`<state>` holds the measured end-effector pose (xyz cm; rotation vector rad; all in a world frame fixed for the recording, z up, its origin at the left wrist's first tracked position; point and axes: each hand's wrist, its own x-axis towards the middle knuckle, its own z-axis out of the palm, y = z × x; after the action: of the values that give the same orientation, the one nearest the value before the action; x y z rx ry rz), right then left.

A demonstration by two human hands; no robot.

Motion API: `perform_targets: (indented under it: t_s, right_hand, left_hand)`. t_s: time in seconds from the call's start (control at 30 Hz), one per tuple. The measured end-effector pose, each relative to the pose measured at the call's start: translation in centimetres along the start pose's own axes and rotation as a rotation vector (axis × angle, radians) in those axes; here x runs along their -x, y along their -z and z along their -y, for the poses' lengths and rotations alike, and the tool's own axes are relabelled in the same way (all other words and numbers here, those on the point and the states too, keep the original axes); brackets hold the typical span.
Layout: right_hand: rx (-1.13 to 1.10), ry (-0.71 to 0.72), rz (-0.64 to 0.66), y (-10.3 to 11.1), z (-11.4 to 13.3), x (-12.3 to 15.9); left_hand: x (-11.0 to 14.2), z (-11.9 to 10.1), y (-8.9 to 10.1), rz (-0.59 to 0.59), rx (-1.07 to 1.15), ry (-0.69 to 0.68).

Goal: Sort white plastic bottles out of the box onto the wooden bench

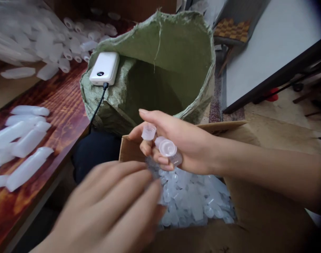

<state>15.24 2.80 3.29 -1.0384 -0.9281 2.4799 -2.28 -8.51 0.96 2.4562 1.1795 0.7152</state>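
Several small translucent plastic caps [168,148] lie in the upturned palm of my right hand [188,140], with its fingers curled round them. One cap [149,131] stands out near the index finger. My left hand [110,207] is in front and to the left, back of the hand toward me. Motion blurs it and its fingertips are hidden, so I cannot tell what they hold. Below both hands a cardboard box [244,196] contains a heap of translucent caps [192,200].
A green woven sack [187,45] stands open behind the box, with a white power bank [105,68] and black cable on its rim. Translucent plastic bottles [30,168] lie on the wooden table [65,95] at left, beside a larger bottle pile [52,45].
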Motion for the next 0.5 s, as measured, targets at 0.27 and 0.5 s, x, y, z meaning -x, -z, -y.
perform_targets:
  t_s: [0.27,0.5]
  right_hand:
    - [-0.034,0.283,-0.110,0.9,1.1,0.6]
    - [-0.100,0.200,-0.183,1.7,1.8,1.1]
  left_hand:
    - [-7.6,-3.4,-9.1,0.619,-0.465,-0.447]
    - [-6.7,-1.7,-10.7,0.751,-0.477,-0.308]
